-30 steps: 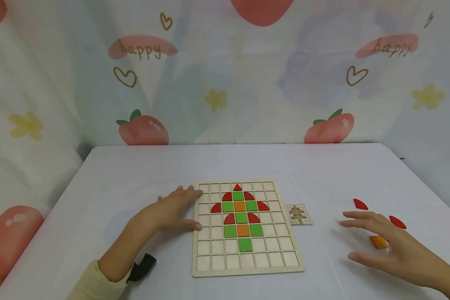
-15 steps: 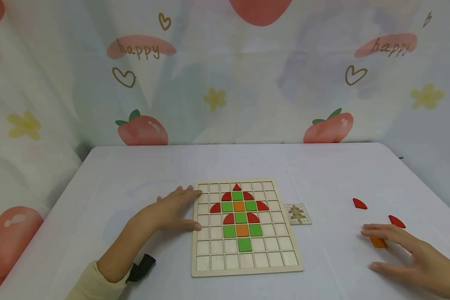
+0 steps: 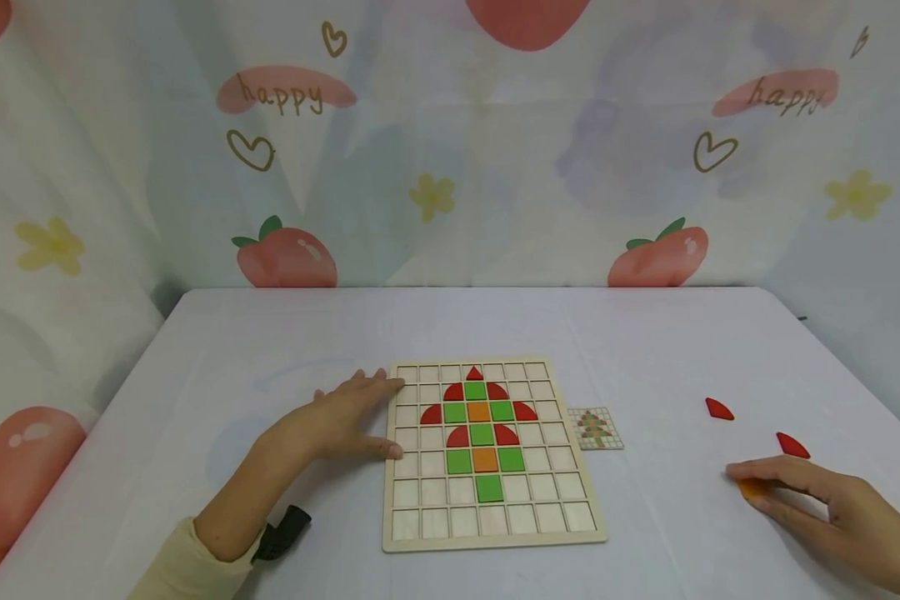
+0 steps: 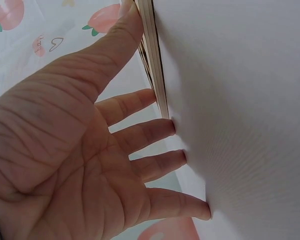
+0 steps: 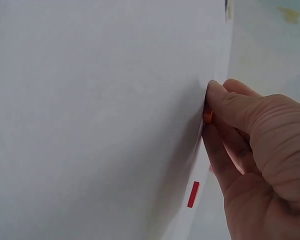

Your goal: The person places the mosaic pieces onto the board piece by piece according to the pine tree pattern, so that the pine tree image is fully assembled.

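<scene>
My left hand (image 3: pixel 337 425) rests along the left side of the wooden grid board (image 3: pixel 435 523), fingers and thumb spread. In the left wrist view, its thumb and a finger touch the board's edge (image 4: pixel 155 60). Set in the board are green and orange squares, red quarter-round tiles and a red triangle, in a tree shape. At the right, my right hand (image 3: pixel 832 512) pinches an orange tile (image 3: pixel 753 489) between thumb and fingers at the tabletop. Only a bit of that orange tile (image 5: pixel 208 117) shows in the right wrist view.
Two red quarter-round tiles (image 3: pixel 719 409) lie on the white tablecloth beyond my right hand. A small picture card (image 3: pixel 596 428) with a tree pattern lies against the board's right side. A printed cloth (image 3: pixel 495 167) hangs behind the table.
My right hand has moved right and down to the orange tile, and its thumb and fingers have closed on it. The left hand and the board stay where they were.
</scene>
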Motion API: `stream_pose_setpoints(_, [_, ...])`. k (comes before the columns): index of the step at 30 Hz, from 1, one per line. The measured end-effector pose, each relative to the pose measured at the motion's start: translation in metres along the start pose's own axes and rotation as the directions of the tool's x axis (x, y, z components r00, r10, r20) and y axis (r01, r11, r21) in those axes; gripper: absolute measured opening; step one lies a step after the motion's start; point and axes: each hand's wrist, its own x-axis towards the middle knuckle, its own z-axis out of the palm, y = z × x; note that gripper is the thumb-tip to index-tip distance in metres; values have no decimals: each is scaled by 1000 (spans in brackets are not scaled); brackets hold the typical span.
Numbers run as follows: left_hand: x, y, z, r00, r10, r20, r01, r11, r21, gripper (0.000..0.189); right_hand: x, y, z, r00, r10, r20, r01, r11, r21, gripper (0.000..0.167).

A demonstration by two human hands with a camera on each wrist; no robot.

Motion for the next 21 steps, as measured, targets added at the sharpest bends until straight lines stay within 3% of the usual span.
stream_pose_setpoints(13, [1, 1, -1, 1000, 3, -1, -3, 1000, -6, 91, 8, -5, 10, 999, -15, -42, 13, 999, -45, 75])
stream_pose_setpoints(21, [1, 2, 0, 1000, -14, -2, 14, 1000, -12, 91, 36, -33, 19, 999, -50, -5, 50, 999, -20, 72])
